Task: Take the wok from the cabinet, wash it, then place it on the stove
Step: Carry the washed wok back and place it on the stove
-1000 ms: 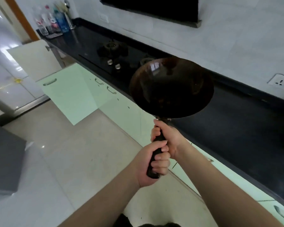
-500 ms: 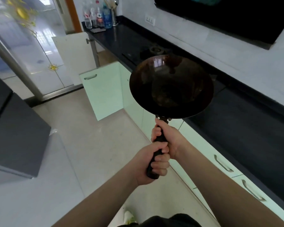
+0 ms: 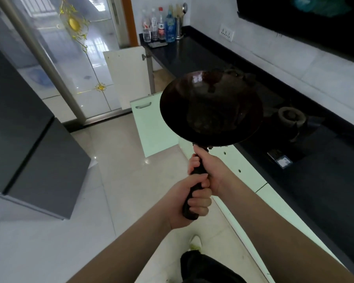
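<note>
- View is swinging toward the stove end: the gas burner with its dark ring, well off at 10 o'clock of the wok a second ago, is now sitting just at the wok's 3 o'clock. The open pale-green cabinet door is now lying at its 9 o'clock.
- Judgement: the carry toward the stove is nearing its end; whether washing is done cannot be told.
- The round dark metal wok with its black handle is being held in the air, tilted so its bowl is facing the camera, overlapping the edge of the black glossy surface, not resting on it.
- Both hands are staying clenched round the handle: right hand is gripping the upper part at 6 o'clock of the bowl, left hand is gripping the lower end, touching the right.
</note>
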Demonstrator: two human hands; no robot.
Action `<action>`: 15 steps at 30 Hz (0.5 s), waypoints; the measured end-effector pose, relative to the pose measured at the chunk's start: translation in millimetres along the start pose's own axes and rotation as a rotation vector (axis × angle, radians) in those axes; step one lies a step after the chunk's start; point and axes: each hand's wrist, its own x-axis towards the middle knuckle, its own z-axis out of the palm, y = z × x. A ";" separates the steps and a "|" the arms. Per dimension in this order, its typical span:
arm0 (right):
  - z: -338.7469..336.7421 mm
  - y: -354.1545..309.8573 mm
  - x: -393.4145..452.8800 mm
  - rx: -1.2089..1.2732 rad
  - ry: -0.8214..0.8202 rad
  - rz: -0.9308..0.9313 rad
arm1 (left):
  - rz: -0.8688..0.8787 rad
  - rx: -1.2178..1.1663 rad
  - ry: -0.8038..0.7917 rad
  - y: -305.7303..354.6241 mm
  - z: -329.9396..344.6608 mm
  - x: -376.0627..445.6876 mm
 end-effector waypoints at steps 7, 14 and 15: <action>20.7 -53.1 70.3 -0.039 -0.073 0.039 | 0.048 -0.014 0.096 64.4 -5.7 49.3; 47.8 -99.1 131.0 -0.152 -0.113 0.070 | 0.112 -0.058 0.146 123.7 -11.0 88.3; 52.1 -102.4 136.9 -0.145 -0.115 0.082 | 0.119 -0.068 0.146 129.9 -13.1 91.0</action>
